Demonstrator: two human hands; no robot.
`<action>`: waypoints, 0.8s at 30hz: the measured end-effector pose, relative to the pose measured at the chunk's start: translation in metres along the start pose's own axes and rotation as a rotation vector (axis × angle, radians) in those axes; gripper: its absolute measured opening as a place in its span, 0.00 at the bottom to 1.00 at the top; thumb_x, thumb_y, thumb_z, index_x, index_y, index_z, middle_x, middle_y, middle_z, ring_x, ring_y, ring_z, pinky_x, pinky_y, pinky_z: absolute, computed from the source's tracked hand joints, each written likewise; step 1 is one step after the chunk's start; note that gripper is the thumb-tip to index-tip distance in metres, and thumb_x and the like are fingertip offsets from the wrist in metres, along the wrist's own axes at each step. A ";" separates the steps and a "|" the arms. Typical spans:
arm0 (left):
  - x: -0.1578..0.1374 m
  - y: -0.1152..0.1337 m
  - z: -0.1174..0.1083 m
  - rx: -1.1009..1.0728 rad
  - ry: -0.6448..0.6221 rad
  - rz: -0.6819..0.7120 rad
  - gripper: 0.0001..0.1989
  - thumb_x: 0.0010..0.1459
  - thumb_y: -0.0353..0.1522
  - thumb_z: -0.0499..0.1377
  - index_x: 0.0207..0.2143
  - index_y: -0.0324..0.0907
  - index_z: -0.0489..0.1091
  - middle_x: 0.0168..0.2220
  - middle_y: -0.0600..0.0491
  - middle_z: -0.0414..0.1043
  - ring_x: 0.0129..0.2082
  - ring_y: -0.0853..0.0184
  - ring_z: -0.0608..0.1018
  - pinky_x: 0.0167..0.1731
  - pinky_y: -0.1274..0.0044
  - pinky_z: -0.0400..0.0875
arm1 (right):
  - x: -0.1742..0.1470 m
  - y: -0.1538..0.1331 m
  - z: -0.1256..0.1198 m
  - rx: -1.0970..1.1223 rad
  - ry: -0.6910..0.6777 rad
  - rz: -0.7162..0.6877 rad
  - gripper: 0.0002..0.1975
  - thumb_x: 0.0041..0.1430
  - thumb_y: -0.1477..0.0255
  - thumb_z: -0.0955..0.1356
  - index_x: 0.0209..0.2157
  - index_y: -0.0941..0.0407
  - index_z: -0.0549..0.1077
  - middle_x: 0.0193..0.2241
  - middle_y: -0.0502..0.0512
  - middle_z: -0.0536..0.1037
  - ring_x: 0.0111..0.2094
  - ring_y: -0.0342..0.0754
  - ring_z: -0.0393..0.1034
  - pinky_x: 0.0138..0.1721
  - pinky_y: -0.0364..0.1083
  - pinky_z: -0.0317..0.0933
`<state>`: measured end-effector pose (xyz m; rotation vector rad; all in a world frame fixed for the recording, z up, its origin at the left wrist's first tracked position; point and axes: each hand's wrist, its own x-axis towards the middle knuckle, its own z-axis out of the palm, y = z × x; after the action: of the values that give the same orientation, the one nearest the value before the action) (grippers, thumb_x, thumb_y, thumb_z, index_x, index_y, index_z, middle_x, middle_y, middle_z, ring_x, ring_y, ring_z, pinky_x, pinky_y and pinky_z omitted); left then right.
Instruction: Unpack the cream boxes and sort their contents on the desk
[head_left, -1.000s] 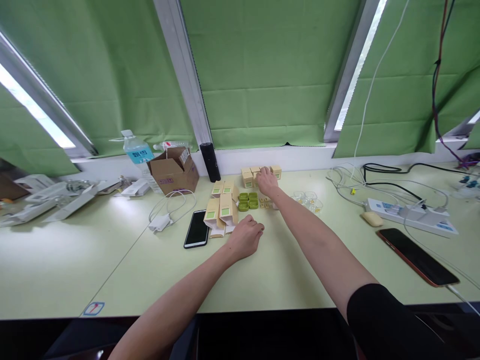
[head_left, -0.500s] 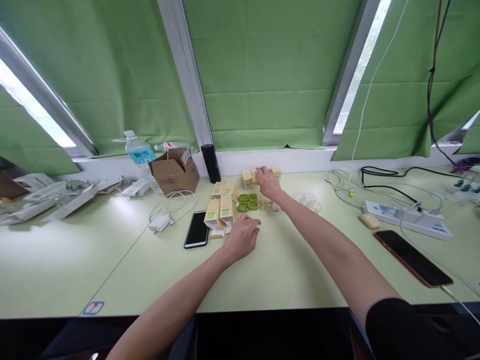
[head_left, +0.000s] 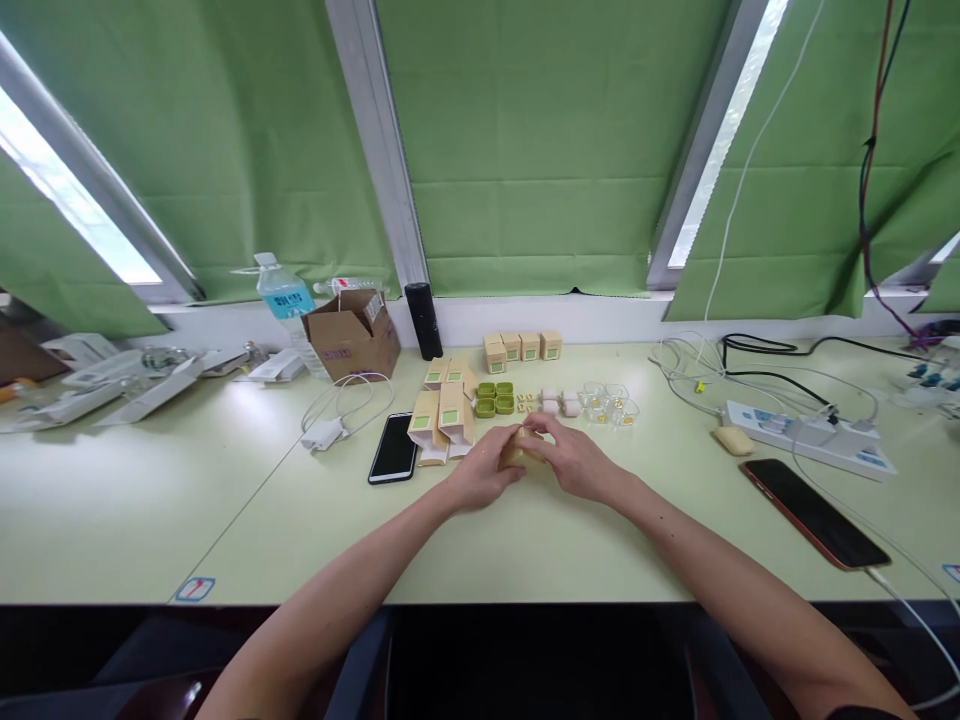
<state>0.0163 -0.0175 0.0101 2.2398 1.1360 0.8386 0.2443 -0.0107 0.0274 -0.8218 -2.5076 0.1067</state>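
My left hand (head_left: 486, 470) and my right hand (head_left: 574, 458) meet over the near middle of the table. Between their fingers they grip a small tan cardboard box (head_left: 531, 447), mostly covered by the fingers. Just beyond lie green square cups (head_left: 494, 398), tiny yellowish pieces (head_left: 525, 403), pale pink blocks (head_left: 560, 402) and clear plastic cups (head_left: 609, 404). Against the wall stands a row of small tan boxes (head_left: 523, 348). Taller opened tan cartons with green labels (head_left: 442, 412) are grouped left of the green cups.
A black phone (head_left: 393, 448) lies left of the cartons, near a white charger (head_left: 322, 434) and a brown cardboard box (head_left: 352, 338). At right are a power strip (head_left: 810, 440), a cream oval object (head_left: 733, 440), a second phone (head_left: 815, 513) and loose cables.
My right hand has drawn back from the box row by the wall and now meets my left hand. A small box is now held between both. The view has shifted slightly.
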 end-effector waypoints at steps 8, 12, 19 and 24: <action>0.000 -0.002 0.002 0.166 0.183 0.002 0.25 0.57 0.29 0.65 0.56 0.44 0.64 0.52 0.45 0.73 0.53 0.54 0.76 0.52 0.61 0.73 | 0.003 0.000 0.007 0.566 0.293 0.420 0.25 0.62 0.72 0.66 0.60 0.49 0.62 0.51 0.60 0.73 0.41 0.49 0.75 0.38 0.52 0.75; -0.003 0.002 0.004 0.292 0.148 0.178 0.23 0.61 0.28 0.61 0.58 0.43 0.62 0.51 0.43 0.73 0.53 0.53 0.76 0.50 0.61 0.75 | 0.002 -0.008 0.017 0.655 0.198 0.477 0.26 0.61 0.69 0.68 0.59 0.50 0.61 0.49 0.58 0.73 0.37 0.47 0.75 0.36 0.50 0.74; -0.005 0.007 0.008 0.490 0.099 0.247 0.29 0.58 0.20 0.50 0.62 0.42 0.59 0.53 0.40 0.72 0.56 0.51 0.73 0.43 0.61 0.78 | 0.000 -0.016 0.021 0.623 0.154 0.476 0.27 0.61 0.72 0.66 0.60 0.50 0.58 0.52 0.61 0.71 0.40 0.49 0.75 0.40 0.51 0.73; -0.005 0.009 0.011 0.551 0.052 0.266 0.29 0.59 0.20 0.49 0.62 0.42 0.59 0.52 0.40 0.72 0.55 0.51 0.74 0.40 0.63 0.80 | 0.001 -0.020 0.022 0.616 0.130 0.499 0.32 0.58 0.75 0.66 0.62 0.49 0.53 0.52 0.61 0.72 0.38 0.48 0.76 0.40 0.50 0.73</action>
<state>0.0263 -0.0281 0.0070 2.8855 1.2218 0.7516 0.2226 -0.0247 0.0134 -1.1026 -1.9165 0.9063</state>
